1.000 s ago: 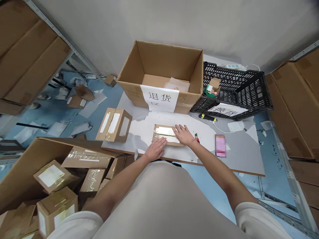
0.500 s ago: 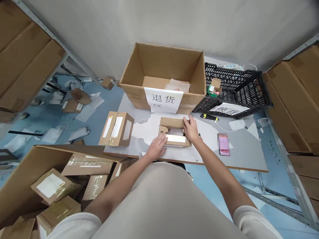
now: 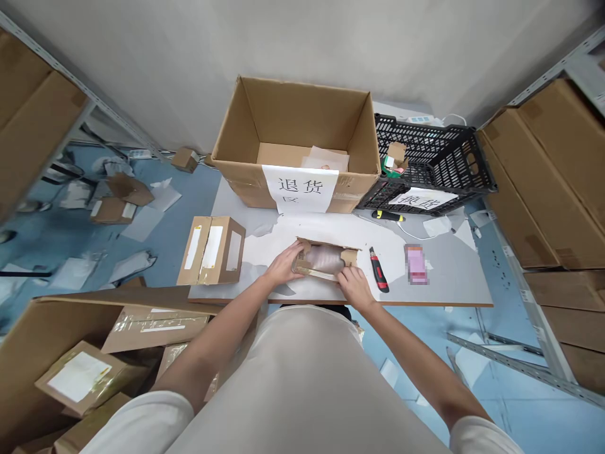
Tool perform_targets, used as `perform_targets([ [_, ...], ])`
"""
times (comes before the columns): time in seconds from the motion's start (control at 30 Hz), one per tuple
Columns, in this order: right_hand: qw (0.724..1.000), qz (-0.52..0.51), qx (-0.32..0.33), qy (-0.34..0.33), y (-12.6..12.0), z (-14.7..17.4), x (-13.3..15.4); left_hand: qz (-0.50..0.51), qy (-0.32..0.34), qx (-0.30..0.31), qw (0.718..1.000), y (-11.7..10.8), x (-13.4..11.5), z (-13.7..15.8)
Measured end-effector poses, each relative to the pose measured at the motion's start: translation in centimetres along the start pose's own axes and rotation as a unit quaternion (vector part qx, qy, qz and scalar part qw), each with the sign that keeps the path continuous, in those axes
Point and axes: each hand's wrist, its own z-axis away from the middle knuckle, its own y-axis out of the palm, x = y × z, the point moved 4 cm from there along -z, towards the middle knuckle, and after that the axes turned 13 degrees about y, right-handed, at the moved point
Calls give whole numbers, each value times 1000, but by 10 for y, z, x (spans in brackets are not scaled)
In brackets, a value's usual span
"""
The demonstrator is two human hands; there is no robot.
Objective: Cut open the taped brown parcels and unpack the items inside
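A small open cardboard box [image 3: 350, 257] stands on the table in front of me, its top flaps apart. Inside it lies something wrapped in translucent plastic [image 3: 325, 259]; what it is I cannot make out. My left hand [image 3: 282, 263] grips the box's left side, thumb at the near corner. With fingers bent over the near edge at the right, my right hand [image 3: 357, 287] holds the same box. A red and black utility knife [image 3: 379, 270] lies just right of that hand. Left of the box sits a closed, taped carton [image 3: 211, 251] with white labels.
Behind stands a large open carton [image 3: 295, 189] with a paper sign, beside a black plastic crate [image 3: 435, 161]. A yellow-black tool [image 3: 387, 215] and a blurred pink phone-like object [image 3: 416, 265] lie on the table [image 3: 454, 277]. A big carton of parcels [image 3: 80, 375] is at lower left.
My left hand has moved from the box's front to its left side, my right from the far right corner to the near edge. The box has tilted, and the knife is now uncovered.
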Motion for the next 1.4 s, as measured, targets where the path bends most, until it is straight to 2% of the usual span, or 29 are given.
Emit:
perform_targets([
  [0.2, 999, 18, -2, -30, 5, 17, -6, -8, -21, 21, 1000, 0, 5, -13],
  [0.3, 998, -25, -17, -57, 7, 28, -1, -3, -9, 33, 999, -5, 7, -18],
  [0.4, 996, -82, -9, -40, 8, 32, 0, -1, 25, 90, 996, -17, 7, -20],
  [0.5, 991, -130, 31, -17, -1, 19, -8, -26, 44, 148, 988, -34, 0, -23],
  [0.6, 992, -116, 52, 5, -19, -9, -18, -72, 28, 150, 986, -46, -16, -35],
  [0.67, 995, -69, 67, -5, -29, -30, -17, -95, 29, 143, 985, -43, -31, -48],
  [0.73, 995, -12, 99, -25, -33, -47, -10, -104, 65, 160, 979, -30, -45, -64],
  [0.83, 987, 63, 144, -19, -30, -64, 4, -129, 117, 233, 957, -7, -57, -83],
  [0.93, 985, 95, 142, 20, -31, -67, 9, -181, 119, 281, 935, 0, -56, -90],
  [1.03, 989, 95, 96, 56, -40, -57, 2, -204, 113, 266, 935, -9, -57, -86],
  [1.13, 990, 81, 51, 104, -45, -40, -21, -197, 61, 201, 958, -24, -56, -73],
  [1.23, 988, 60, 66, 128, -35, -25, -44, -197, -29, 129, 971, -33, -47, -49],
  [1.4, 986, 24, 82, 145, -18, -17, -58, -183, -100, 112, 972, -24, -33, -16],
])
